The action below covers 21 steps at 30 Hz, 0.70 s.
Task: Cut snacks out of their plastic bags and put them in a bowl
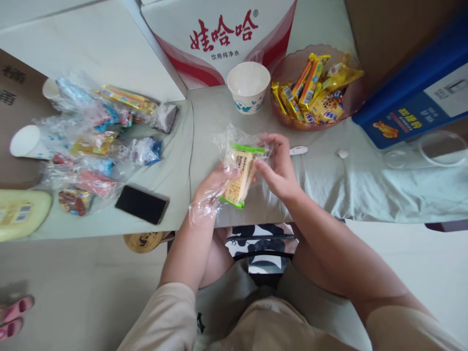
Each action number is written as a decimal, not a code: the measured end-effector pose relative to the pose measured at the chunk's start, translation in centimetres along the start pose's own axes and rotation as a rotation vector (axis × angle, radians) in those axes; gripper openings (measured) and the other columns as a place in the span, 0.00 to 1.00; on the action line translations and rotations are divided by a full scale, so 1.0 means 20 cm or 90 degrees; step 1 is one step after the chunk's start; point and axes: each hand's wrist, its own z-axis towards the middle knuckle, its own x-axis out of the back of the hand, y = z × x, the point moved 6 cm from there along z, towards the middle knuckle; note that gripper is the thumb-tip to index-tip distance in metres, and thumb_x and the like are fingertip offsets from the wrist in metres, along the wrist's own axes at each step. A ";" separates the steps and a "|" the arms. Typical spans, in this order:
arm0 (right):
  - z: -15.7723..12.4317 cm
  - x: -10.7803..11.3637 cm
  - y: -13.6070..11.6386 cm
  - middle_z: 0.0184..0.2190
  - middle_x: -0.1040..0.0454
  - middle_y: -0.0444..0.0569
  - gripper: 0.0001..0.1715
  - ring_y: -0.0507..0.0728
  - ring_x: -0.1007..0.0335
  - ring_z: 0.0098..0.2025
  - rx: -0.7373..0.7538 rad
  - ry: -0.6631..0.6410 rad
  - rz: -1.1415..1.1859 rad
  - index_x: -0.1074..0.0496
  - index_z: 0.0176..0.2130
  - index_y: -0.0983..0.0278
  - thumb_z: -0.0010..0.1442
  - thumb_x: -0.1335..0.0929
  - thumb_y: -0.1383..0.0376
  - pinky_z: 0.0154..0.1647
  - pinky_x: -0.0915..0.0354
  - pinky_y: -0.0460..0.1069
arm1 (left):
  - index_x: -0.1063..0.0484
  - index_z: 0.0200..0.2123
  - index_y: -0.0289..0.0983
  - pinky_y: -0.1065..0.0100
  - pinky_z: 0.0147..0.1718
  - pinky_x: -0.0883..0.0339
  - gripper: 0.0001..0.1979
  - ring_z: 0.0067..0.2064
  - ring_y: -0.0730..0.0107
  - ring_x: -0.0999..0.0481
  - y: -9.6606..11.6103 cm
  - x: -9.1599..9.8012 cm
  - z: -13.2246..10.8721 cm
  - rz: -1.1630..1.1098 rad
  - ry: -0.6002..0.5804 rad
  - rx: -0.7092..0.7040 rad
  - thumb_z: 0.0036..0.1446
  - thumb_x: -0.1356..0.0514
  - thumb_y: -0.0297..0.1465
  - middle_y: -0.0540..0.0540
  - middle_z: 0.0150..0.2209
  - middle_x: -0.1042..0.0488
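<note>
Between my two hands is a cracker packet [237,180] with bright green ends, and a second one seems to lie behind it. A crinkled clear plastic bag [206,207] surrounds it and hangs over my left wrist. My left hand [216,181] is closed on the packet's left side, with its fingers partly hidden by the plastic. From the right, my right hand [280,168] grips the other edge, thumb in front and fingers bent around the bag. A white paper cup [248,87] with blue leaf prints stands just beyond my hands.
A pink translucent bowl [310,124] holds several yellow snack packs. Bagged snacks [102,131] are piled at the left, near a phone [142,204]. A large white box [219,29] stands behind; a blue box [413,97] and a clear plastic cup [427,150] are at the right.
</note>
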 end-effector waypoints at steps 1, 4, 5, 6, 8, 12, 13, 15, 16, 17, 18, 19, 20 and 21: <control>0.00 0.00 0.03 0.56 0.30 0.56 0.28 0.63 0.28 0.56 -0.028 0.006 0.038 0.42 0.60 0.55 0.68 0.35 0.47 0.58 0.29 0.62 | 0.21 0.40 0.38 0.48 0.34 0.19 0.22 0.47 0.36 0.16 0.00 0.01 0.00 -0.001 0.008 -0.004 0.46 0.32 0.47 0.38 0.35 0.19; 0.01 0.00 0.10 0.53 0.27 0.54 0.29 0.59 0.24 0.48 -0.121 0.035 0.080 0.44 0.61 0.53 0.67 0.33 0.50 0.50 0.26 0.58 | 0.20 0.38 0.38 0.49 0.35 0.19 0.21 0.44 0.39 0.15 0.01 0.03 0.02 0.003 0.027 -0.016 0.45 0.32 0.47 0.37 0.33 0.18; 0.02 0.01 0.10 0.53 0.26 0.53 0.30 0.58 0.24 0.46 -0.138 0.040 0.077 0.44 0.61 0.53 0.65 0.32 0.51 0.49 0.26 0.56 | 0.20 0.37 0.38 0.50 0.34 0.19 0.21 0.42 0.40 0.15 0.00 0.02 0.02 0.005 0.016 -0.008 0.43 0.30 0.47 0.38 0.32 0.18; 0.02 0.01 0.10 0.53 0.26 0.53 0.31 0.58 0.24 0.45 -0.146 0.040 0.071 0.42 0.60 0.53 0.63 0.30 0.51 0.47 0.27 0.55 | 0.20 0.36 0.38 0.51 0.33 0.19 0.21 0.39 0.42 0.15 0.00 0.01 0.02 0.002 -0.003 0.008 0.41 0.29 0.45 0.39 0.30 0.18; 0.03 0.02 0.08 0.49 0.24 0.51 0.23 0.58 0.25 0.44 -0.153 0.036 0.053 0.34 0.54 0.56 0.62 0.30 0.53 0.45 0.28 0.54 | 0.19 0.36 0.38 0.53 0.30 0.19 0.21 0.34 0.46 0.15 -0.01 -0.01 0.03 -0.024 -0.047 0.051 0.38 0.26 0.43 0.40 0.28 0.18; 0.04 0.04 0.11 0.26 0.29 0.43 0.15 0.55 0.31 0.30 -0.234 0.087 0.049 0.30 0.32 0.59 0.64 0.32 0.51 0.34 0.32 0.51 | 0.19 0.38 0.38 0.55 0.29 0.20 0.23 0.29 0.51 0.16 0.00 -0.03 0.02 -0.063 -0.081 0.079 0.36 0.25 0.39 0.41 0.30 0.17; 0.03 0.05 0.14 0.23 0.32 0.42 0.19 0.54 0.34 0.27 -0.274 0.117 0.077 0.31 0.29 0.59 0.64 0.33 0.49 0.31 0.33 0.51 | 0.19 0.39 0.38 0.56 0.28 0.20 0.24 0.30 0.51 0.16 0.01 -0.02 0.02 -0.062 -0.084 0.075 0.36 0.24 0.40 0.40 0.30 0.17; 0.02 0.06 0.22 0.20 0.35 0.42 0.26 0.54 0.37 0.23 -0.363 0.172 0.161 0.33 0.27 0.58 0.65 0.35 0.43 0.25 0.36 0.50 | 0.20 0.40 0.38 0.57 0.27 0.21 0.26 0.29 0.52 0.16 0.02 -0.02 0.03 -0.065 -0.093 0.073 0.36 0.24 0.40 0.40 0.31 0.17; 0.01 0.06 0.25 0.20 0.36 0.43 0.29 0.54 0.38 0.21 -0.401 0.191 0.198 0.33 0.26 0.58 0.65 0.37 0.40 0.23 0.37 0.50 | 0.20 0.41 0.38 0.57 0.28 0.21 0.26 0.29 0.52 0.16 0.02 -0.01 0.03 -0.067 -0.096 0.077 0.36 0.24 0.40 0.40 0.31 0.17; 0.00 0.06 0.27 0.20 0.35 0.43 0.32 0.53 0.38 0.20 -0.424 0.203 0.222 0.31 0.27 0.58 0.65 0.39 0.37 0.22 0.37 0.50 | 0.21 0.41 0.38 0.56 0.28 0.21 0.27 0.28 0.52 0.17 0.01 0.00 0.03 -0.068 -0.096 0.082 0.36 0.24 0.40 0.40 0.31 0.17; 0.00 0.06 0.27 0.21 0.34 0.44 0.34 0.53 0.38 0.20 -0.425 0.208 0.226 0.29 0.30 0.58 0.65 0.40 0.35 0.22 0.37 0.50 | 0.21 0.42 0.38 0.55 0.29 0.21 0.27 0.28 0.52 0.17 0.00 0.00 0.04 -0.067 -0.088 0.084 0.37 0.24 0.40 0.40 0.31 0.17; 0.00 0.07 0.26 0.23 0.31 0.45 0.34 0.53 0.36 0.21 -0.400 0.205 0.211 0.26 0.33 0.58 0.66 0.41 0.35 0.23 0.35 0.51 | 0.22 0.42 0.38 0.55 0.30 0.20 0.26 0.29 0.52 0.17 0.00 0.02 0.05 -0.064 -0.068 0.079 0.38 0.24 0.40 0.40 0.31 0.17; 0.01 0.08 0.22 0.26 0.28 0.45 0.34 0.54 0.34 0.23 -0.352 0.195 0.180 0.24 0.38 0.58 0.67 0.42 0.36 0.26 0.33 0.51 | 0.22 0.42 0.38 0.54 0.31 0.20 0.25 0.30 0.52 0.16 -0.01 0.03 0.07 -0.059 -0.035 0.067 0.39 0.25 0.39 0.40 0.32 0.17; 0.02 0.08 0.17 0.31 0.26 0.47 0.32 0.55 0.30 0.26 -0.287 0.173 0.135 0.23 0.42 0.57 0.68 0.42 0.37 0.30 0.30 0.52 | 0.23 0.42 0.38 0.54 0.33 0.20 0.24 0.32 0.51 0.16 -0.02 0.04 0.08 -0.055 0.008 0.047 0.41 0.25 0.39 0.41 0.33 0.17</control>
